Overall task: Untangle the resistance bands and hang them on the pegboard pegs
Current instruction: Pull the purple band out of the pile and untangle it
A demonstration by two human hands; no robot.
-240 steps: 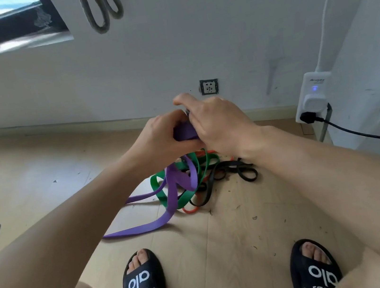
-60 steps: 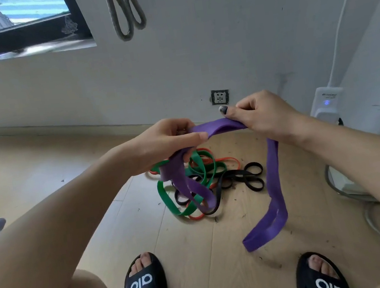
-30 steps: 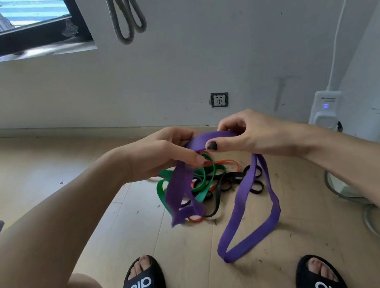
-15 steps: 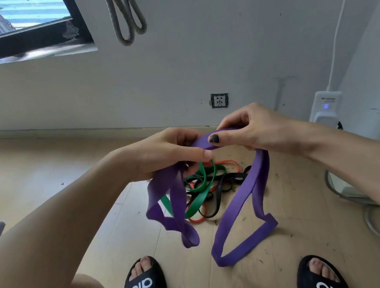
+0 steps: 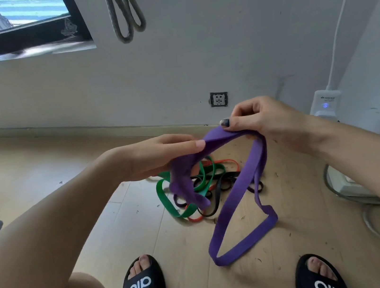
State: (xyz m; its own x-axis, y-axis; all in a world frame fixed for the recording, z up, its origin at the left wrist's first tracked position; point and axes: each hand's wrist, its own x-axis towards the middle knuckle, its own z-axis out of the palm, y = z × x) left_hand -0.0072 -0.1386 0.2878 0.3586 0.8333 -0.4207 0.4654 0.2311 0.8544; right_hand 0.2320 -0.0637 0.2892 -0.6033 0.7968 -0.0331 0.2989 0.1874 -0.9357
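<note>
left hand (image 5: 158, 155): grips one end of the purple band (image 5: 237, 192), fingers wrapped over it
right hand (image 5: 263, 119): pinches the band's top, thumb on it
purple band: held above the wooden floor (image 5: 39, 172), long loop hanging to the boards
tangle: green band (image 5: 167, 203), orange band (image 5: 224, 162), black band (image 5: 217, 200) heaped on floor behind
wall: grey band (image 5: 124, 12) hanging

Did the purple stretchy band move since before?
Yes. The wide purple rubber resistance band has been lifted off the tangled pile; its loop now hangs right of it.
</note>
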